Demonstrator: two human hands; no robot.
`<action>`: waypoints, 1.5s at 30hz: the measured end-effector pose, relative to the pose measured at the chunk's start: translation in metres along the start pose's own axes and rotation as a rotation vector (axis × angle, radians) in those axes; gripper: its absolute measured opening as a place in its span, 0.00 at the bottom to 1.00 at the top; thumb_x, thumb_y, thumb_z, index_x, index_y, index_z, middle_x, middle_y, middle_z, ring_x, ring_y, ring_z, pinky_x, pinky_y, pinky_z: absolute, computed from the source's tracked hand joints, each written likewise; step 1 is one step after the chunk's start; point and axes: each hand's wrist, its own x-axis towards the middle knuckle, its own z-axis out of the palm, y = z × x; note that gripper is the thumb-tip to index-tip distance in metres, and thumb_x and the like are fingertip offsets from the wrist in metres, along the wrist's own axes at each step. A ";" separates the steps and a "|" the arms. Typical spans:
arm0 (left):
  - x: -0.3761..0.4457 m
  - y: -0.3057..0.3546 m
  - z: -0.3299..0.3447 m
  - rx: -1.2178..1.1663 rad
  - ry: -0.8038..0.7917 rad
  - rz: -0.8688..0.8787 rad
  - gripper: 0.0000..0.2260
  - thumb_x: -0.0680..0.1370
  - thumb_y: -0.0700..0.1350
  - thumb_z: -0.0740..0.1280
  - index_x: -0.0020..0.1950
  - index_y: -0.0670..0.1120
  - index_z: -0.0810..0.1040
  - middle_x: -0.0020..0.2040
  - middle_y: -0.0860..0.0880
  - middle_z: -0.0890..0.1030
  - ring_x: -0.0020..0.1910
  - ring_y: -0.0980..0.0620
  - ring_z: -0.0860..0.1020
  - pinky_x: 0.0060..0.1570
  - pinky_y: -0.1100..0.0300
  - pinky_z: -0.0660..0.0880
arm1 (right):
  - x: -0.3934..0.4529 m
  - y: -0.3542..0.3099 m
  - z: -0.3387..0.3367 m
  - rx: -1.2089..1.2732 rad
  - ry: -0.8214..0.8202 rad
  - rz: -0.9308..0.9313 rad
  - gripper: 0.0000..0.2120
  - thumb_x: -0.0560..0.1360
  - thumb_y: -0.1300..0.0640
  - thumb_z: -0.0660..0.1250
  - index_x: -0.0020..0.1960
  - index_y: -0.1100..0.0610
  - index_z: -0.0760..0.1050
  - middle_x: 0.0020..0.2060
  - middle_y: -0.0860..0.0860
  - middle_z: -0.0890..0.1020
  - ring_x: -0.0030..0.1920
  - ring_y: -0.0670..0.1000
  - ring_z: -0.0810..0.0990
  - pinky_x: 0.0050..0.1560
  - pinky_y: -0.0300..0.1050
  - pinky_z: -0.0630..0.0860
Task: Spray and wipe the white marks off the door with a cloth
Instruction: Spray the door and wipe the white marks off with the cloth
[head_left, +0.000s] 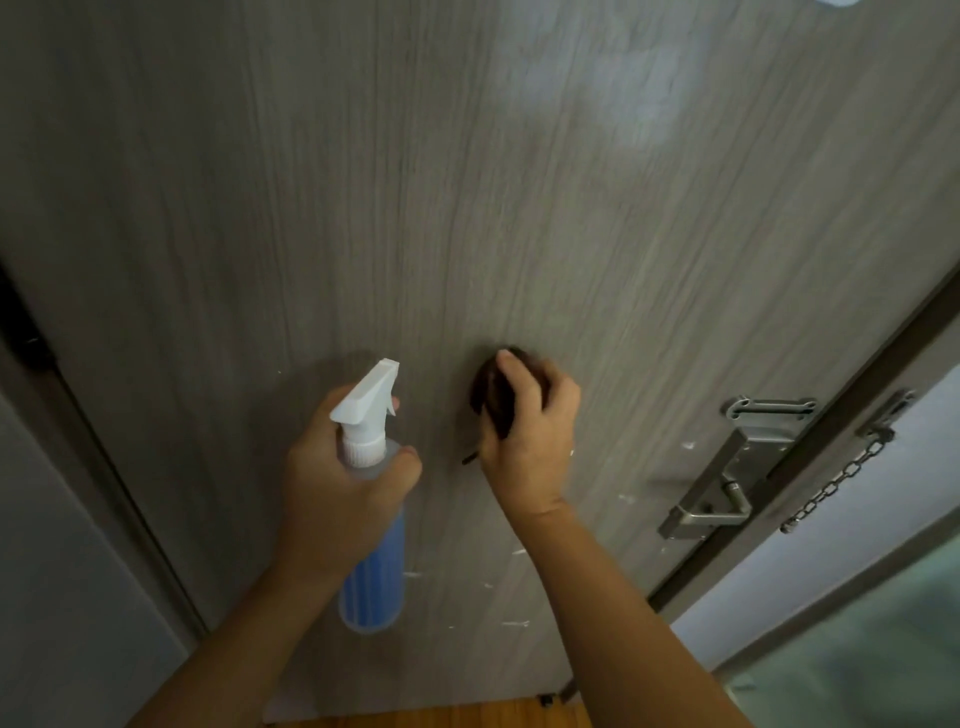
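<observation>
A grey wood-grain door (467, 208) fills the view. My left hand (337, 483) grips a spray bottle (371, 571) of blue liquid with a white trigger head, nozzle pointing up and right at the door. My right hand (530, 441) holds a bunched dark brown cloth (493, 389) and presses it against the door's middle. Small white marks (517, 622) dot the door below and to the right of my hands, with more white marks (626, 499) near the handle.
A metal lever handle (701, 512) and lock plate sit at the door's right edge, with a security chain (836, 483) on the frame beside it. A pale wall lies to the right, a dark frame to the left, wooden floor below.
</observation>
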 end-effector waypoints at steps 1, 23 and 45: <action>0.000 -0.002 -0.002 -0.009 0.001 -0.014 0.16 0.67 0.41 0.73 0.49 0.58 0.77 0.39 0.53 0.81 0.35 0.52 0.81 0.36 0.60 0.80 | 0.002 0.003 -0.003 0.031 0.049 0.029 0.30 0.72 0.62 0.73 0.72 0.52 0.69 0.62 0.58 0.69 0.60 0.63 0.76 0.63 0.48 0.75; -0.010 -0.005 -0.020 0.003 -0.023 -0.047 0.22 0.70 0.33 0.78 0.52 0.56 0.76 0.43 0.55 0.81 0.39 0.59 0.81 0.39 0.70 0.78 | 0.052 0.018 -0.034 0.132 0.536 0.390 0.26 0.77 0.61 0.71 0.74 0.58 0.74 0.58 0.63 0.74 0.59 0.57 0.77 0.66 0.48 0.76; -0.002 -0.013 -0.058 0.050 -0.061 -0.189 0.22 0.69 0.34 0.75 0.54 0.58 0.80 0.41 0.52 0.83 0.34 0.54 0.80 0.35 0.61 0.78 | 0.006 -0.070 0.042 0.295 0.265 0.296 0.26 0.75 0.58 0.69 0.68 0.71 0.70 0.58 0.65 0.74 0.60 0.59 0.75 0.69 0.40 0.69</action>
